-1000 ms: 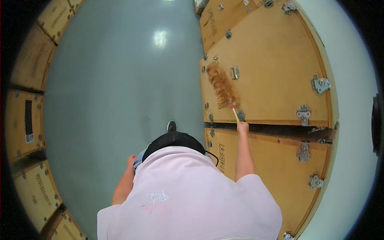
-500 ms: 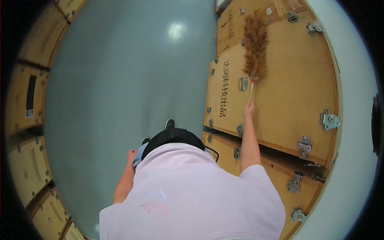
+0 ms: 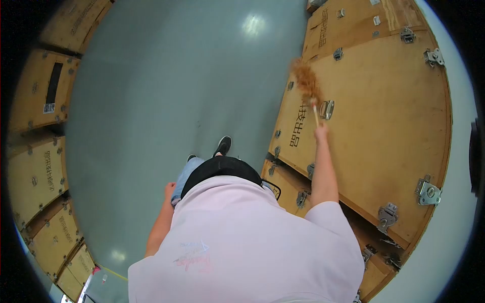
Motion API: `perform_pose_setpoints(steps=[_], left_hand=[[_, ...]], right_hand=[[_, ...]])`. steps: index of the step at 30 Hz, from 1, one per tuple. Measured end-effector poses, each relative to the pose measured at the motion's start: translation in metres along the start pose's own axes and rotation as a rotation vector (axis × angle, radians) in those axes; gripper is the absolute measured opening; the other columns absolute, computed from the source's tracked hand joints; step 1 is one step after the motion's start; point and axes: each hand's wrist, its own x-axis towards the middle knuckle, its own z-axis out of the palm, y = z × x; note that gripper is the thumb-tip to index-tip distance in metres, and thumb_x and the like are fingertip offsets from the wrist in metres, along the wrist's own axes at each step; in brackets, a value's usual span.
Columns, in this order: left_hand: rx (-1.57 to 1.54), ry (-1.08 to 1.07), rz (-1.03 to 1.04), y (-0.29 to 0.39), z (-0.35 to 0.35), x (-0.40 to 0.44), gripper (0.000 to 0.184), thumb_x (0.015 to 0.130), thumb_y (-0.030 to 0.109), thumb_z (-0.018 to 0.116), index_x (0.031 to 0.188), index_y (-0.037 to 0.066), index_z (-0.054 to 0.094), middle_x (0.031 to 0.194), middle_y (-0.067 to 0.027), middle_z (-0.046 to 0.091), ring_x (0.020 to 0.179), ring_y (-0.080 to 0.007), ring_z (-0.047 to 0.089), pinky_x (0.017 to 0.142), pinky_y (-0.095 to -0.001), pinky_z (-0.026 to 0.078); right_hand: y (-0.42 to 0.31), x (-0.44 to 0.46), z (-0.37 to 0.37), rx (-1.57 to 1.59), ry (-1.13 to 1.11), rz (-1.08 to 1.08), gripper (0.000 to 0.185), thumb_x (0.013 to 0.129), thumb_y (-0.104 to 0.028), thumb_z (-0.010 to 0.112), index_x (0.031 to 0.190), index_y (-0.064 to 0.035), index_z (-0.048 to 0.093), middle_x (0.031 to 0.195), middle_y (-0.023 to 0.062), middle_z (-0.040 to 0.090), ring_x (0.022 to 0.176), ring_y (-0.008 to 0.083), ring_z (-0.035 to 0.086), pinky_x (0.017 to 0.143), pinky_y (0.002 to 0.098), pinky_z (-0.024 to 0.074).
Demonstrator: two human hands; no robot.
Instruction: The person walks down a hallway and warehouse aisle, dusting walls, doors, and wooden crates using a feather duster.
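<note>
A brown feather duster [image 3: 306,83] with a pale handle is gripped in my right hand [image 3: 322,132], fingers wrapped round the handle. Its feathers, a little blurred, lie over the floor-side face of a large wooden case [image 3: 384,131], covering part of the black printed characters. Just right of the duster's neck is a metal handle [image 3: 327,109] on that case. My left hand [image 3: 170,190] hangs low beside my leg, its fingers curled in and nothing visible in them.
More wooden cases [image 3: 38,177] with metal latches are stacked along the left side. Another case [image 3: 285,189] sits nearer to me on the right, past a dark gap. Grey floor [image 3: 177,76] runs between the rows. A pale wall [image 3: 462,151] is at far right.
The duster has swung from the case's broad face toward its floor-side edge, now tilted left. My view has shifted, and one foot has moved. My left hand still hangs by my leg.
</note>
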Motion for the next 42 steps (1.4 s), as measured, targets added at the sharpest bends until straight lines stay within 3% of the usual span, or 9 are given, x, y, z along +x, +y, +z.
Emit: perform_pose_setpoints(steps=[2, 5, 8, 13, 23, 27, 35, 40, 42], left_hand=[[0.031, -0.020, -0.015, 0.015, -0.009, -0.005, 0.025, 0.067, 0.026, 0.053, 0.078, 0.004, 0.058, 0.072, -0.0131, 0.057, 0.068, -0.0212, 0.056, 0.058, -0.0306, 0.042], [0.070, -0.021, -0.016, -0.013, -0.001, -0.005, 0.023, 0.067, 0.024, 0.054, 0.078, 0.004, 0.058, 0.072, -0.0130, 0.058, 0.067, -0.0212, 0.056, 0.058, -0.0299, 0.043], [0.092, -0.022, -0.024, -0.026, -0.003, -0.009, 0.023, 0.066, 0.024, 0.054, 0.077, 0.005, 0.058, 0.072, -0.0132, 0.058, 0.067, -0.0214, 0.056, 0.058, -0.0302, 0.043], [0.084, 0.017, -0.071, -0.039, 0.002, -0.042, 0.024, 0.066, 0.026, 0.053, 0.078, 0.005, 0.058, 0.072, -0.0133, 0.057, 0.066, -0.0217, 0.056, 0.057, -0.0307, 0.043], [-0.015, -0.098, 0.039, -0.078, 0.011, -0.020, 0.022, 0.068, 0.023, 0.053, 0.077, 0.003, 0.057, 0.068, -0.0113, 0.057, 0.063, -0.0191, 0.054, 0.056, -0.0295, 0.042], [-0.028, -0.085, 0.026, -0.075, 0.002, -0.045, 0.022, 0.069, 0.022, 0.052, 0.079, 0.003, 0.057, 0.070, -0.0107, 0.058, 0.063, -0.0198, 0.054, 0.057, -0.0295, 0.042], [-0.028, -0.124, 0.156, -0.124, 0.014, -0.024, 0.023, 0.068, 0.022, 0.053, 0.080, 0.002, 0.056, 0.072, -0.0120, 0.057, 0.065, -0.0177, 0.054, 0.058, -0.0281, 0.041], [-0.117, -0.112, 0.176, -0.136, 0.019, -0.020, 0.023, 0.067, 0.023, 0.053, 0.076, 0.002, 0.057, 0.069, -0.0116, 0.057, 0.062, -0.0175, 0.053, 0.056, -0.0287, 0.041], [-0.114, -0.099, 0.174, -0.134, 0.018, -0.026, 0.023, 0.067, 0.024, 0.053, 0.075, 0.002, 0.056, 0.068, -0.0114, 0.057, 0.062, -0.0173, 0.053, 0.055, -0.0286, 0.041]], right_hand=[[-0.059, -0.001, -0.024, 0.115, -0.148, 0.003, 0.034, 0.071, -0.002, 0.036, 0.104, -0.0097, 0.042, 0.074, 0.0096, 0.052, 0.054, 0.0163, 0.048, 0.046, 0.0269, 0.0397], [-0.066, 0.027, -0.025, 0.075, -0.082, -0.181, 0.038, 0.072, -0.004, 0.038, 0.108, -0.0135, 0.040, 0.082, 0.0109, 0.053, 0.063, 0.0198, 0.052, 0.052, 0.0305, 0.0420], [-0.091, 0.022, -0.031, -0.286, -0.006, -0.167, 0.039, 0.074, -0.007, 0.041, 0.113, -0.0128, 0.038, 0.095, 0.0149, 0.052, 0.081, 0.0245, 0.052, 0.066, 0.0316, 0.0408], [-0.074, -0.015, -0.015, -0.299, -0.143, 0.059, 0.036, 0.075, -0.008, 0.038, 0.110, -0.0149, 0.043, 0.096, 0.0168, 0.051, 0.087, 0.0276, 0.050, 0.070, 0.0353, 0.0410], [0.053, -0.146, 0.016, -0.942, -0.615, -0.021, 0.022, 0.071, -0.010, 0.044, 0.089, -0.0024, 0.055, 0.089, 0.0173, 0.054, 0.085, 0.0302, 0.051, 0.071, 0.0354, 0.0410], [0.027, -0.195, -0.017, -0.874, -0.519, 0.057, 0.024, 0.071, -0.009, 0.044, 0.092, -0.0013, 0.053, 0.092, 0.0175, 0.053, 0.087, 0.0299, 0.050, 0.072, 0.0354, 0.0408], [0.009, -0.242, -0.100, -0.419, -0.018, -0.004, 0.036, 0.072, -0.007, 0.040, 0.107, -0.0146, 0.046, 0.095, 0.0165, 0.052, 0.086, 0.0303, 0.050, 0.071, 0.0371, 0.0397], [0.002, -0.322, -0.112, -0.411, -0.008, 0.077, 0.036, 0.073, -0.007, 0.037, 0.106, -0.0177, 0.047, 0.088, 0.0173, 0.053, 0.080, 0.0305, 0.052, 0.066, 0.0372, 0.0412], [0.104, -0.302, -0.074, -0.319, -0.067, 0.053, 0.033, 0.073, -0.007, 0.040, 0.103, -0.0169, 0.049, 0.088, 0.0175, 0.054, 0.082, 0.0295, 0.052, 0.067, 0.0370, 0.0408]])
